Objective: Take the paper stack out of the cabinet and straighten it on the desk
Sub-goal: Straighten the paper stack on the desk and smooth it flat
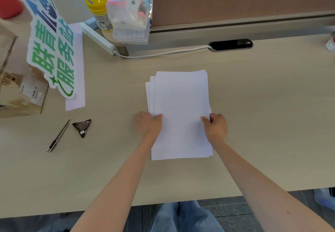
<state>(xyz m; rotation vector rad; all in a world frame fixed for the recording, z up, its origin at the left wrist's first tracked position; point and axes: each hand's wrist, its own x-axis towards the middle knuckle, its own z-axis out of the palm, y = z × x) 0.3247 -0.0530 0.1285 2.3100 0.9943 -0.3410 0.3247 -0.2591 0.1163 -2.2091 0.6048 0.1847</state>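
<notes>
A white paper stack (181, 105) lies flat on the light wooden desk (262, 123), near its middle. Its sheets are fanned unevenly, with several edges stepping out at the upper left. My left hand (147, 123) grips the stack's left edge, thumb on top of the sheets. On the opposite side my right hand (215, 125) pinches the right edge, thumb also on top. Both hands hold the stack about two thirds of the way down. No cabinet is in view.
Left of the stack lie a utility knife (59, 136) and a dark triangular wrapper (82, 127). A green-lettered cut-out sign (52, 50) leans on a cardboard box (16, 90). At the back: a yellow-lidded jar (98, 9), a plastic container (130, 19), a power strip (98, 38), a brown partition (244, 0).
</notes>
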